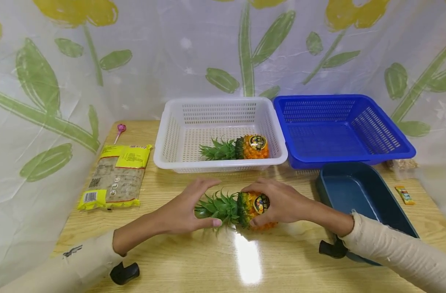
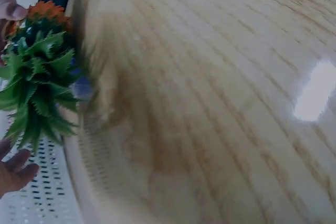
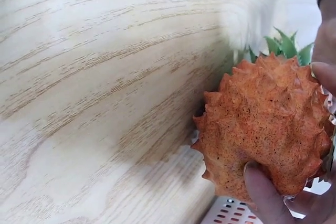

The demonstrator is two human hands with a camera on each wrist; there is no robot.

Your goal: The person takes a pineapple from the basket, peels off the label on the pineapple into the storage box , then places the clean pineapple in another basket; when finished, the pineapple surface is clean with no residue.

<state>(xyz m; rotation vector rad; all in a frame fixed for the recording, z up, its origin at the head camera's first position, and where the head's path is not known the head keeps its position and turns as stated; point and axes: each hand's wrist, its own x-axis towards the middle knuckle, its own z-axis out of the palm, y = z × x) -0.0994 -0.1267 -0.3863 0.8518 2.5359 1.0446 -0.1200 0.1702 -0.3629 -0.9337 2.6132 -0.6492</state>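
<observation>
A small pineapple (image 1: 244, 207) with an orange body and a green crown lies on its side on the wooden table (image 1: 244, 260), crown pointing left. My right hand (image 1: 251, 205) grips its body, fingers over the top and thumb underneath; the right wrist view shows the orange skin (image 3: 262, 129) with my thumb (image 3: 268, 192) against it. My left hand (image 1: 212, 202) spans the crown with fingers spread, the thumb touching the leaves. In the left wrist view, the leaves (image 2: 39, 82) stand just beyond my fingertips (image 2: 13, 174). A second pineapple (image 1: 250, 147) lies in the white basket (image 1: 171, 134).
A blue basket (image 1: 376, 126) stands right of the white one, with a dark teal tray (image 1: 358, 191) in front of it. A yellow-edged food packet (image 1: 116, 177) and a pink lollipop (image 1: 120, 130) lie at the left. A small wrapped bar (image 1: 405, 194) lies at the far right.
</observation>
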